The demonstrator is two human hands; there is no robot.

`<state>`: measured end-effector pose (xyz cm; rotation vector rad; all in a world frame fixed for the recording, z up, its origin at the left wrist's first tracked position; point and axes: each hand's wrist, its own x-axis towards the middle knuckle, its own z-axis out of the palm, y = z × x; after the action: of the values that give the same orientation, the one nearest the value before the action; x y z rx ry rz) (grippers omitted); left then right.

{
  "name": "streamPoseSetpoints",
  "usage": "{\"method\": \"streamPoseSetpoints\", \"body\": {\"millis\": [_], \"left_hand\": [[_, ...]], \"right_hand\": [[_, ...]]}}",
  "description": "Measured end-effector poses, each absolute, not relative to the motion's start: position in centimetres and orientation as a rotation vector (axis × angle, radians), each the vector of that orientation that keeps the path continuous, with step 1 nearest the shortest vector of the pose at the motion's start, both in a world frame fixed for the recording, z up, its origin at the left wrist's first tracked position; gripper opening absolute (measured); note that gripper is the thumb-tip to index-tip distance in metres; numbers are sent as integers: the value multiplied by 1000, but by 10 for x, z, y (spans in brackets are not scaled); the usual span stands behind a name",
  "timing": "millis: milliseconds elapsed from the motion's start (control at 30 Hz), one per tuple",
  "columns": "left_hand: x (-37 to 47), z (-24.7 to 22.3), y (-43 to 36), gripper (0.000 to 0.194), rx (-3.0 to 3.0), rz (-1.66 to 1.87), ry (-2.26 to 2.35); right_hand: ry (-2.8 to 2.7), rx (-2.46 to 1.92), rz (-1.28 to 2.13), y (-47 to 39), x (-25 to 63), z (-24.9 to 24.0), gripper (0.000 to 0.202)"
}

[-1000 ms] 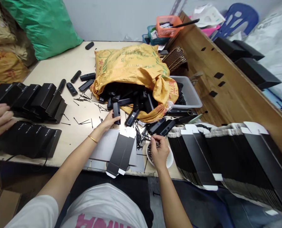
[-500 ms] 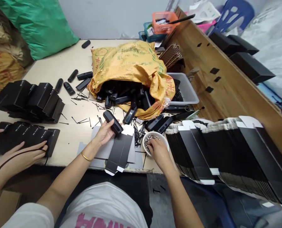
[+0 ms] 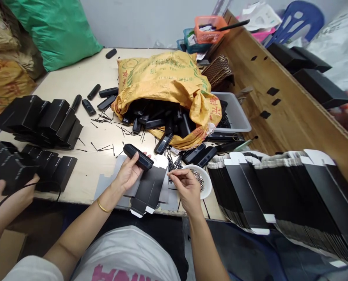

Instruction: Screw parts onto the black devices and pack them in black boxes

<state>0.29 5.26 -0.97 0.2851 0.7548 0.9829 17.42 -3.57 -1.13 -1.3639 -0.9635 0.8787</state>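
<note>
In my left hand is an oblong black plastic device, gripped between thumb and fingers above the workspace. My right hand is closed in a pinch just left of a white bowl of small shiny metal pieces. Whatever sits between those fingertips is too small to make out. Under the device lies a flat, unfolded black box with white flaps, on top of grey sheets. Thin black sticks are piled beside the bowl.
A yellow sack spills more black devices. Flat box blanks stand in rows at right, by a wooden board. Folded black boxes are stacked at left, where a co-worker's hands hold some. A grey bin stands behind.
My right hand has come out of the bowl and moved left toward the device, fingers pinched. The device has tilted slightly. The co-worker's hands have lifted several black boxes at left.
</note>
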Motion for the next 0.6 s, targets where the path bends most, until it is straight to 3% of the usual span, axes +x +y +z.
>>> {"method": "streamPoseSetpoints", "body": {"millis": [167,267,600], "left_hand": [[-3,-6,46,9,274,982,770],[-5,-7,46,13,222,1003,793],[-4,-10,41,23,193,983,798]], "right_hand": [[-899,-1281,972,-26,144,-13,15],[-923,-1280,953,-23,134,-19,11],[-1346,-1431,332,-13,112,-14,6]]}}
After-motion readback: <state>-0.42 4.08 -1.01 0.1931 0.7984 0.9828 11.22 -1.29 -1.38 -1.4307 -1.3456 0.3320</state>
